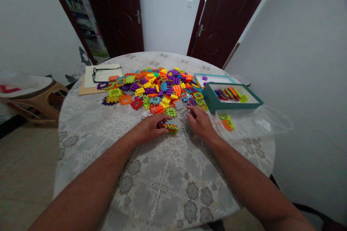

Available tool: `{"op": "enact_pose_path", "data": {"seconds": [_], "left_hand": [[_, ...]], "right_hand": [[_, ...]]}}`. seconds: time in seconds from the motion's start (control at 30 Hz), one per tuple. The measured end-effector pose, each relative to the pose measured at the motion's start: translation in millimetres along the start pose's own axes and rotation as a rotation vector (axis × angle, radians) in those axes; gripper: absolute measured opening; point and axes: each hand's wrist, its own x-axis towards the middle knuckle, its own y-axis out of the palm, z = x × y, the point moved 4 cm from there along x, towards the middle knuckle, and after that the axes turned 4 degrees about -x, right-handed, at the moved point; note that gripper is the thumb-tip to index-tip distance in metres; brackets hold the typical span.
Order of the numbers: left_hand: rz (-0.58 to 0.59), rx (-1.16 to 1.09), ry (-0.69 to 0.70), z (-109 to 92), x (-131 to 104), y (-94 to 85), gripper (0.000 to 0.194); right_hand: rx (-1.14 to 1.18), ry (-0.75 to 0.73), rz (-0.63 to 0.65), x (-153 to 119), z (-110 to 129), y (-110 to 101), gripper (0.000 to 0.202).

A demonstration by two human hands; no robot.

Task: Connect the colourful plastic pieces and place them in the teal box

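Near the table's middle, my left hand pinches a small stack of plastic gear pieces between thumb and fingers; green and orange layers show, with a hint of blue. My right hand is just across from it, index finger and thumb stretched out and apart, close to a grey gear piece. Whether its fingertips touch anything is too blurred to tell. A green gear piece lies flat just beyond the held stack. Behind both hands spreads a large heap of coloured gears and ribbed connectors.
On the right stands a green-sided box with a row of gears inside. In front of it, a clear plastic tray holds green and orange pieces. Glasses rest on a pad at the left. A patterned cloth covers the round table.
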Motion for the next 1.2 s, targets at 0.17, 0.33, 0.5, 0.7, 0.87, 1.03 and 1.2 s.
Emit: {"op": "enact_pose_path", "data": {"seconds": [0.17, 0.33, 0.5, 0.7, 0.87, 1.03, 1.2], "left_hand": [[-0.013, 0.013, 0.033, 3.4, 1.2, -0.3, 0.072], [0.000, 0.063, 0.097, -4.2, 1.4, -1.7, 0.052], [-0.042, 0.086, 0.162, -10.0, 0.3, -4.0, 0.036], [-0.036, 0.065, 0.092, -4.8, 0.4, -3.4, 0.026], [-0.048, 0.063, 0.088, -5.4, 0.3, -3.0, 0.029], [-0.068, 0.082, 0.114, -4.5, 0.7, -2.2, 0.024], [-0.066, 0.084, 0.133, -5.0, 0.6, -0.7, 0.025]], "right_hand": [[0.067, -0.169, 0.079, -8.6, 30.0, 4.1, 0.034], [0.148, -0.223, 0.163, -16.5, 53.2, 13.9, 0.032], [0.292, -0.249, 0.264, -19.1, 58.3, 14.0, 0.040], [0.029, -0.269, 0.109, -10.0, 34.7, 25.2, 0.050], [-0.239, -0.258, 0.164, -8.5, 21.3, 47.4, 0.046], [-0.249, -0.230, 0.192, -7.4, 21.1, 46.7, 0.022], [-0.286, -0.216, 0.167, -4.3, 22.8, 38.5, 0.015]]}}
